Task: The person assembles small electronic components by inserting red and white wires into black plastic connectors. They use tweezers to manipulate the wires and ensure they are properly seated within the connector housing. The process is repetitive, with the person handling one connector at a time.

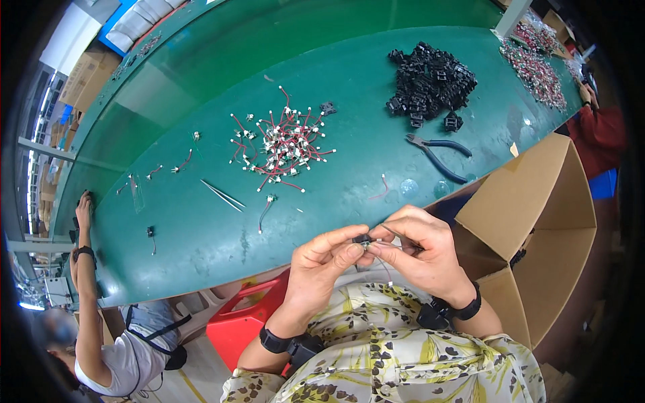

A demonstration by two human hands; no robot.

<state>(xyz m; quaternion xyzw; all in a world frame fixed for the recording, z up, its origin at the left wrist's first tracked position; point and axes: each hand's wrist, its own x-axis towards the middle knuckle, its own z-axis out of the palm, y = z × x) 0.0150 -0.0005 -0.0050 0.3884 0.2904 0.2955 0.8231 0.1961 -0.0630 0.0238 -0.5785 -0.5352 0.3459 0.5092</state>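
In front of my chest, just off the table's near edge, both hands are closed around one small piece of work. My left hand (326, 262) pinches a small black plastic housing (363, 238) between thumb and fingers. My right hand (423, 250) meets it from the other side, thumb and fingertips pressed against the part. A thin wire (385, 269) hangs from there with a small white connector (390, 283) at its end. Something thin and dark shows between my right fingers; I cannot tell what it is.
On the green table (322, 215) lie a pile of red-wired connectors (285, 144), a heap of black housings (430, 84), cutting pliers (437, 156) and tweezers (223, 195). An open cardboard box (517, 201) stands right, a red stool (248, 309) lower left. Co-workers sit at both sides.
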